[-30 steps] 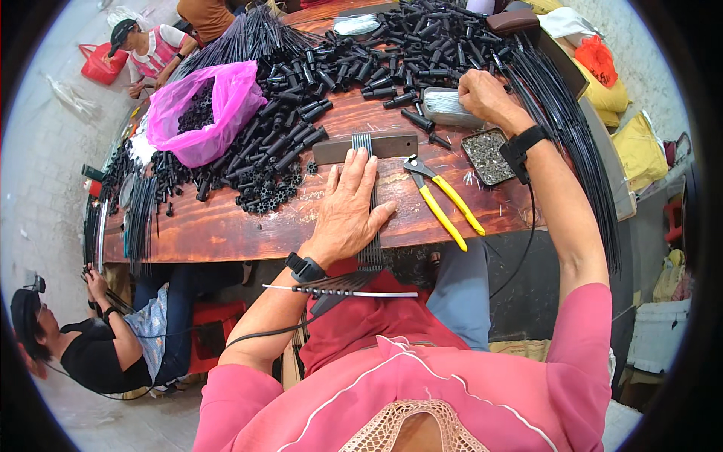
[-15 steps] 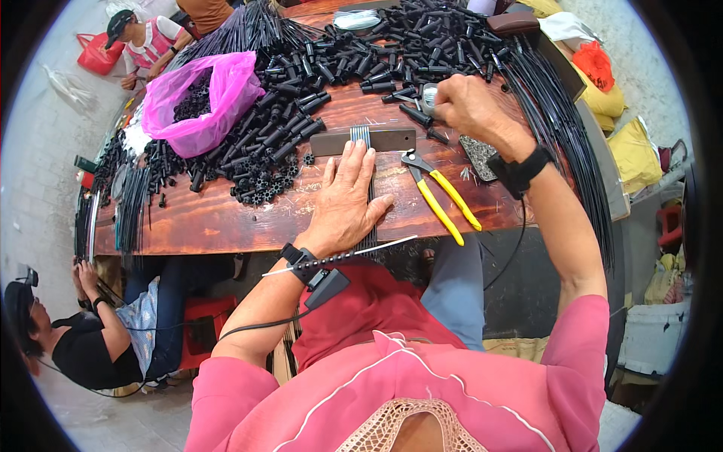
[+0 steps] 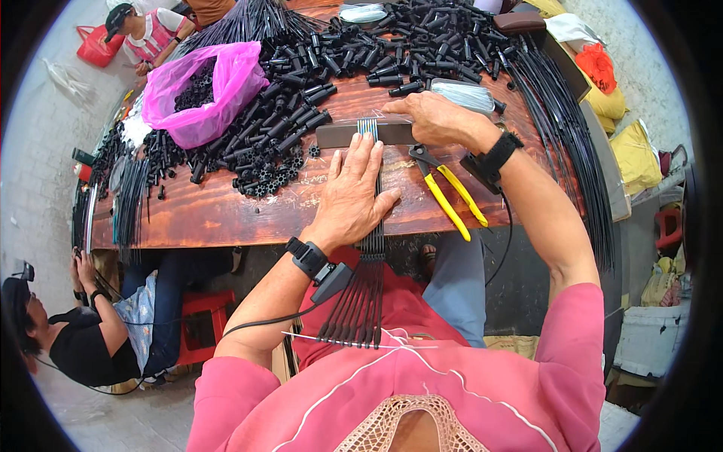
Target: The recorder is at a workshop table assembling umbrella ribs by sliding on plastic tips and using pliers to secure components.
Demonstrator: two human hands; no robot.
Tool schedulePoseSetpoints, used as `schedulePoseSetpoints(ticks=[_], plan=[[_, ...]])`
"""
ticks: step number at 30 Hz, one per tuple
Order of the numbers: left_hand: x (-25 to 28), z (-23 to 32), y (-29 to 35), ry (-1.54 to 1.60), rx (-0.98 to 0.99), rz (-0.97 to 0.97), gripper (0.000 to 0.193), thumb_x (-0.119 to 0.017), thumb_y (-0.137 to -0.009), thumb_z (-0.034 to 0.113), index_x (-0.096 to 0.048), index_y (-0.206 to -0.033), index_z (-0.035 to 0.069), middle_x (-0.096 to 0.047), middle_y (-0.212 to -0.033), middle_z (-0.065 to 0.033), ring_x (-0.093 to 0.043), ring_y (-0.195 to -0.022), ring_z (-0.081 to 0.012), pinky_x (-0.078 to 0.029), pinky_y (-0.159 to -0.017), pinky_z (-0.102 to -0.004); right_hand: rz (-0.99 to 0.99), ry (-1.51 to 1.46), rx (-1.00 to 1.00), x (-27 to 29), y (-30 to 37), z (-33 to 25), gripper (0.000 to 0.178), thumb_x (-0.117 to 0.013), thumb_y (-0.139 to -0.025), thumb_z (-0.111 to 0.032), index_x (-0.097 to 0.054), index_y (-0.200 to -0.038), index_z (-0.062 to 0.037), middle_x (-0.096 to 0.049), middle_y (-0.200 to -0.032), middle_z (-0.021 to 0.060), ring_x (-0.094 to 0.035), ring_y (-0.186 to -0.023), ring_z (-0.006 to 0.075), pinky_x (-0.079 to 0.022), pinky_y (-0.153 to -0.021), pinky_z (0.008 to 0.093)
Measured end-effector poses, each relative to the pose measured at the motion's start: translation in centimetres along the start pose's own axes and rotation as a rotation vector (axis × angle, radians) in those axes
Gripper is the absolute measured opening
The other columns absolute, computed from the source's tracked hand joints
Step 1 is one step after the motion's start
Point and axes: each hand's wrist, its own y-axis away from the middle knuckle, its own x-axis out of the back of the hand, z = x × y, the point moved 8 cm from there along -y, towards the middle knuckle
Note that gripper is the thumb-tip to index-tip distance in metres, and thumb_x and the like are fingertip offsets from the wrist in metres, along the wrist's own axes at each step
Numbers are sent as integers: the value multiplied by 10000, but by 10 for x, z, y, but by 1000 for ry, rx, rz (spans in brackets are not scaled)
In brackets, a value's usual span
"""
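Note:
My left hand point(image 3: 355, 189) lies flat, fingers spread, pressing a row of several black cables point(image 3: 367, 290) against the wooden table point(image 3: 218, 215). The cables run from my lap up to a dark bar point(image 3: 343, 134), where their metal tips line up. My right hand point(image 3: 431, 117) rests on the right end of that bar, fingers curled at the cable tips; what it pinches is hidden. Yellow-handled pliers point(image 3: 446, 192) lie just under my right wrist.
Piles of black plastic connectors point(image 3: 301, 113) cover the table's far half, beside a pink bag point(image 3: 197, 90) holding more. Long black cable bundles point(image 3: 561, 128) hang off the right edge. A clear packet point(image 3: 467, 94) lies behind my right hand. One person sits lower left point(image 3: 68, 339), another upper left point(image 3: 143, 34).
My right hand has come back from the far right of the table to the bar at the cable tips. My left hand has stayed pressed on the cables.

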Motion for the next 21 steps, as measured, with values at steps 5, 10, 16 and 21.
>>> schedulePoseSetpoints(ticks=[5, 10, 16, 21], plan=[[1, -1, 0, 14, 0, 21, 756, -558, -901, 447, -328, -1438, -32, -258, -1521, -233, -185, -1450, -342, -162, -1161, -493, -46, 30, -28, 1, -6, -7, 628, -496, -679, 34, -562, -1299, -42, -647, -1064, 266, -644, -966, 394, -513, -866, 425], [1, 0, -1, 19, -4, 22, 755, -559, -900, 452, -337, -1433, -35, -263, -1517, -236, -185, -1449, -344, -165, -1160, -492, -62, 25, -35, -1, -8, -5, 630, -497, -667, 42, -587, -1282, -67, -657, -1041, 261, -655, -956, 388, -525, -852, 423], [1, 0, -1, 11, 5, -2, 743, -544, -920, 443, -299, -1455, -10, -242, -1526, -236, -162, -1455, -349, -158, -1163, -482, -100, 47, -39, 1, -10, -5, 593, -514, -698, 27, -606, -1269, -106, -664, -1017, 256, -660, -923, 392, -528, -813, 434], [1, 1, -1, 13, 5, -6, 745, -557, -915, 439, -306, -1452, -13, -246, -1526, -234, -169, -1453, -351, -167, -1160, -484, -111, 14, -45, 2, -8, 1, 591, -518, -711, 25, -607, -1275, -127, -668, -1013, 247, -661, -914, 392, -526, -800, 435]])
